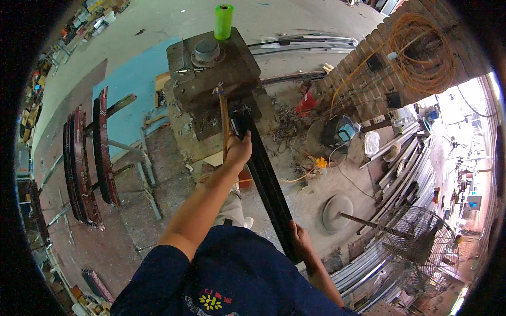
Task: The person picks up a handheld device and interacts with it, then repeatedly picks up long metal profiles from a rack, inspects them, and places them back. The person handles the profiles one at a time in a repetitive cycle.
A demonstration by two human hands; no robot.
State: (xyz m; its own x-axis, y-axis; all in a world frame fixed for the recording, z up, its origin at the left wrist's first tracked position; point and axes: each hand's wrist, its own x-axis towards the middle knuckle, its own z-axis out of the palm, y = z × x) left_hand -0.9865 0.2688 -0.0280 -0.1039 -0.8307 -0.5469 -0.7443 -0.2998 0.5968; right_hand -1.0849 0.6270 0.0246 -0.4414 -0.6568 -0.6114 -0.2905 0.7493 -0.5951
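At the near edge of a boxy brown metal machine [242, 60], head view: far end of a long black metal bar [269, 184], bar slanting down toward the wearer's right. Left hand [240, 150] closed on the bar's left side nearer the machine, thumb on top, fingers mostly hidden; slim yellowish-brown handle [223, 116] just beside, contact unclear. Right hand [301, 241] grips the right side by the near end. Bright green cylinder [224, 22] at the machine top's far edge. Judgement: bar being steadied and lined up; next move calls for both hands shifting together.
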